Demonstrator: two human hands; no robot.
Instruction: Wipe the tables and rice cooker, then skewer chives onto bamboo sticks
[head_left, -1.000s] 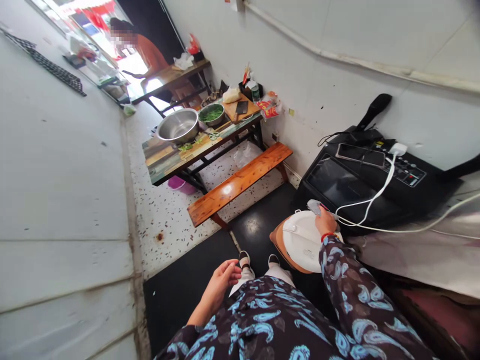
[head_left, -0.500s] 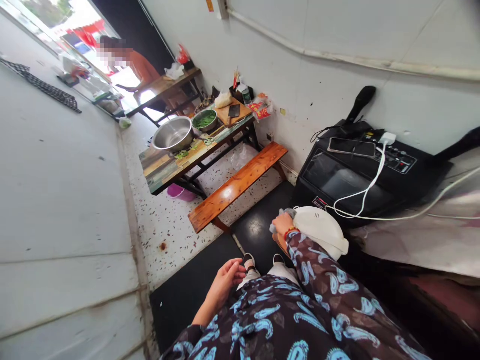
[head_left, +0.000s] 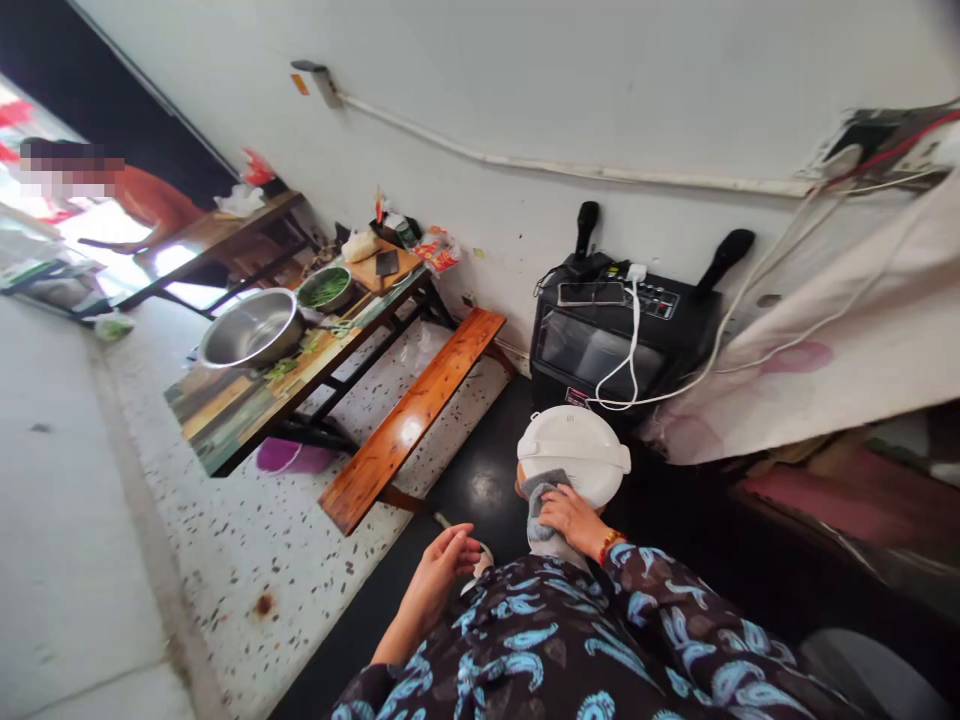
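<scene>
My right hand presses a grey cloth against the near left side of a white round lid. The lid has small slots near its far edge and tops a container whose orange side barely shows under it; its exact kind I cannot tell. My left hand hangs in the air left of my body, with fingers loosely bent and nothing in them. It touches neither the cloth nor the lid.
Behind the lid stands a black speaker with microphones, a phone and white cables. A wooden bench and a table are at left. The table bears a steel basin, a bowl of greens and a cleaver. Another person bends at the far left.
The view has swung right. My right hand and the cloth have moved from the lid's far left edge to its near side, closer to my body. My left hand stays empty.
</scene>
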